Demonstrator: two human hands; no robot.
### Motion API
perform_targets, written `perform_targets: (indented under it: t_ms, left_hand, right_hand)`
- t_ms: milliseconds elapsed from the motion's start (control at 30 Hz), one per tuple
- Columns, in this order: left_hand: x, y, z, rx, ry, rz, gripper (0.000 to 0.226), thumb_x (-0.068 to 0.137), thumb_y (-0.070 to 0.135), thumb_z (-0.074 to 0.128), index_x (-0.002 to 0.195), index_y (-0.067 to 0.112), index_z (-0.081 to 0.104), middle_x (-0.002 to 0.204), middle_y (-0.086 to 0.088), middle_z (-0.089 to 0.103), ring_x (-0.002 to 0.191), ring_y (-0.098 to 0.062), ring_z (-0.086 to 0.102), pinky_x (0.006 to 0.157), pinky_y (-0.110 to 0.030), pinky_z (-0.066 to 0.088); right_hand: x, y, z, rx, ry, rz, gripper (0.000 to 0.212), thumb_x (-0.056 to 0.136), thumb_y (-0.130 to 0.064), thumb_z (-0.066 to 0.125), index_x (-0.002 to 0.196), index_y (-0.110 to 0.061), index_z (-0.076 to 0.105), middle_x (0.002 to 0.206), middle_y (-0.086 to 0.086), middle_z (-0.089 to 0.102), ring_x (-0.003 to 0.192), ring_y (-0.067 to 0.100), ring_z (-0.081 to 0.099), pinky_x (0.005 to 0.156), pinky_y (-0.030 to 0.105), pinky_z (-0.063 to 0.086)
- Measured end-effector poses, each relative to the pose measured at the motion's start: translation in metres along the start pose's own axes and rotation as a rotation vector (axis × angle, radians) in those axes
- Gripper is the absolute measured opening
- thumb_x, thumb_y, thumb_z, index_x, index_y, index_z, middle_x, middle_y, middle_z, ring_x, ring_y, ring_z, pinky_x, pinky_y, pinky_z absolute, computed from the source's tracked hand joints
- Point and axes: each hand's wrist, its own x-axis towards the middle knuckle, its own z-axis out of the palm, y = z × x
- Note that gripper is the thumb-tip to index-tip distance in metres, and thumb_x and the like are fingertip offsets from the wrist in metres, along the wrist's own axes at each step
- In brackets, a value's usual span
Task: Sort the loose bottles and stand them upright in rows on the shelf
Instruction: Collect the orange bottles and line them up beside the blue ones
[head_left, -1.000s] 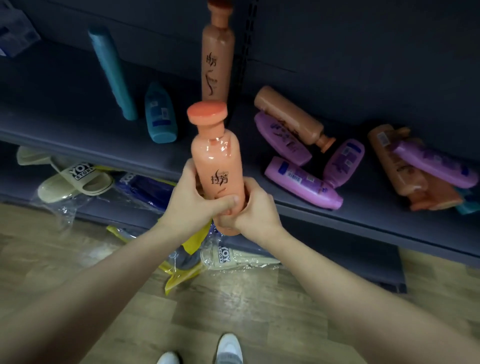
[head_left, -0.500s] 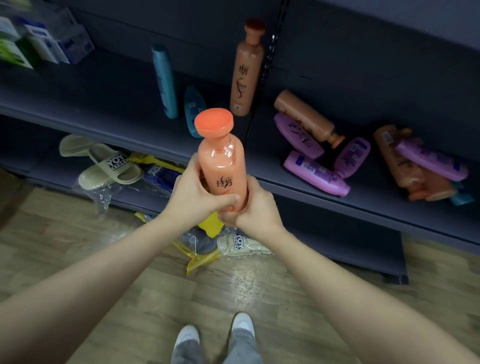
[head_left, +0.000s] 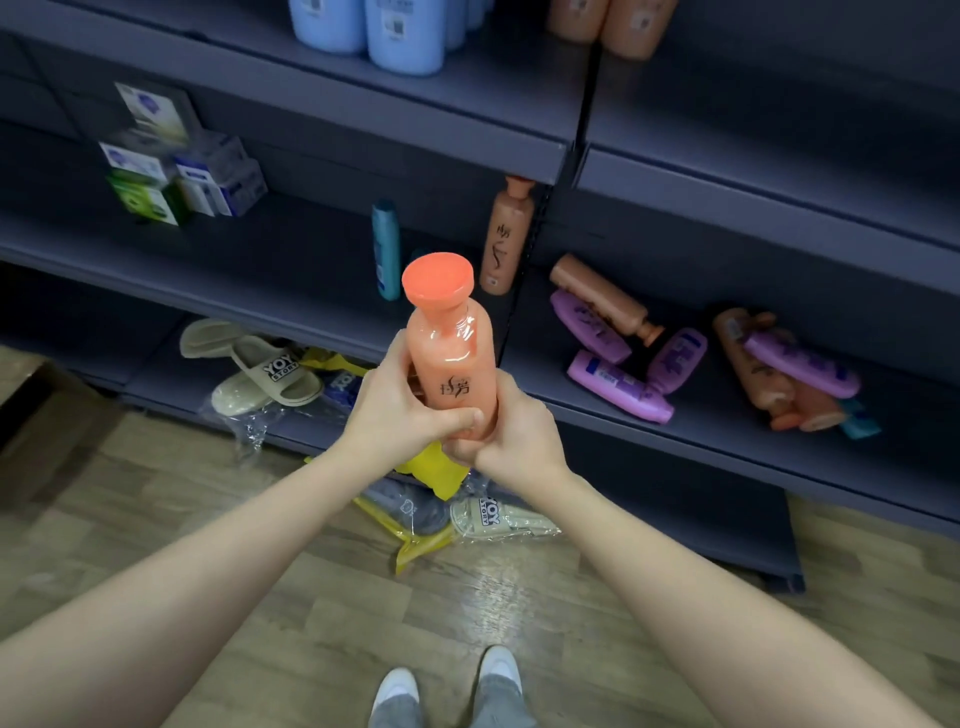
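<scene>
I hold an orange bottle (head_left: 449, 353) upright in front of the dark shelf (head_left: 291, 306). My left hand (head_left: 400, 410) grips its lower body from the left and my right hand (head_left: 511, 434) grips its base from the right. On the shelf behind it stand a brown-orange bottle (head_left: 506, 239) and a teal bottle (head_left: 385, 249). To the right lie loose bottles: an orange one (head_left: 597, 293), purple ones (head_left: 618, 387), and a mixed orange and purple pile (head_left: 779, 364).
Small boxes (head_left: 176, 176) sit on the shelf at the left. Blue bottles (head_left: 374, 26) and orange bottles (head_left: 613, 21) stand on the upper shelf. Slippers (head_left: 260, 369) and plastic-wrapped packs (head_left: 447, 499) lie on the bottom shelf and wooden floor. My shoes (head_left: 447, 686) show below.
The view has tilted up and drawn back, revealing the upper shelf and boxes. The orange bottle stays upright in both hands, its cap now turned more toward me.
</scene>
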Motion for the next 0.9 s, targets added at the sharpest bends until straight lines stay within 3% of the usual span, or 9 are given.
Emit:
perform_targets:
  t_ms: [67, 300, 500, 600, 700, 900]
  left_hand:
    - [-0.003, 0.011, -0.009, 0.005, 0.003, 0.019, 0.066, 0.034, 0.047, 0.074, 0.092, 0.044, 0.043, 0.088, 0.022, 0.060, 0.083, 0.009, 0.059, 0.072, -0.018, 0.050]
    - [-0.009, 0.059, -0.036, 0.082, 0.023, 0.126, 0.066, 0.053, 0.022, 0.089, 0.100, 0.036, 0.044, 0.087, 0.022, 0.059, 0.083, 0.004, 0.059, 0.073, -0.019, 0.048]
    - [-0.014, 0.100, -0.052, 0.109, 0.049, 0.202, 0.069, 0.052, 0.024, 0.088, 0.107, 0.028, 0.047, 0.089, 0.020, 0.060, 0.088, -0.006, 0.063, 0.079, -0.028, 0.052]
    - [-0.019, 0.121, -0.059, 0.122, 0.061, 0.236, 0.066, 0.055, 0.020, 0.088, 0.107, 0.027, 0.048, 0.088, 0.021, 0.060, 0.087, -0.003, 0.062, 0.078, -0.027, 0.051]
    - [-0.022, 0.139, -0.064, 0.147, 0.047, 0.261, 0.065, 0.057, 0.020, 0.087, 0.110, 0.022, 0.049, 0.089, 0.021, 0.058, 0.090, -0.010, 0.062, 0.081, -0.028, 0.051]
    - [-0.022, 0.171, -0.076, 0.132, 0.028, 0.293, 0.069, 0.056, 0.021, 0.088, 0.113, 0.024, 0.049, 0.092, 0.020, 0.060, 0.092, -0.005, 0.061, 0.081, -0.025, 0.050]
  right_hand:
    - [-0.007, -0.012, -0.007, -0.005, 0.017, -0.022, 0.055, 0.071, -0.033, 0.074, 0.119, -0.022, 0.048, 0.106, -0.002, 0.065, 0.098, 0.023, 0.061, 0.081, 0.038, 0.051]
    - [-0.025, -0.050, -0.036, 0.003, 0.084, -0.086, 0.056, 0.070, -0.030, 0.076, 0.118, -0.017, 0.049, 0.104, 0.002, 0.067, 0.096, 0.026, 0.062, 0.080, 0.039, 0.050]
    - [-0.038, -0.077, -0.062, 0.020, 0.157, -0.139, 0.054, 0.068, -0.029, 0.077, 0.114, -0.019, 0.051, 0.102, 0.000, 0.067, 0.094, 0.025, 0.063, 0.080, 0.040, 0.051]
    - [-0.044, -0.088, -0.073, 0.030, 0.199, -0.166, 0.051, 0.067, -0.029, 0.077, 0.111, -0.021, 0.052, 0.100, -0.001, 0.068, 0.092, 0.024, 0.064, 0.078, 0.040, 0.052]
    - [-0.049, -0.097, -0.083, 0.043, 0.222, -0.188, 0.050, 0.067, -0.030, 0.077, 0.110, -0.023, 0.052, 0.098, -0.004, 0.068, 0.090, 0.021, 0.064, 0.078, 0.040, 0.053]
    - [-0.057, -0.118, -0.108, 0.043, 0.248, -0.224, 0.050, 0.067, -0.030, 0.076, 0.110, -0.025, 0.051, 0.090, -0.011, 0.061, 0.088, 0.018, 0.063, 0.077, 0.037, 0.053]
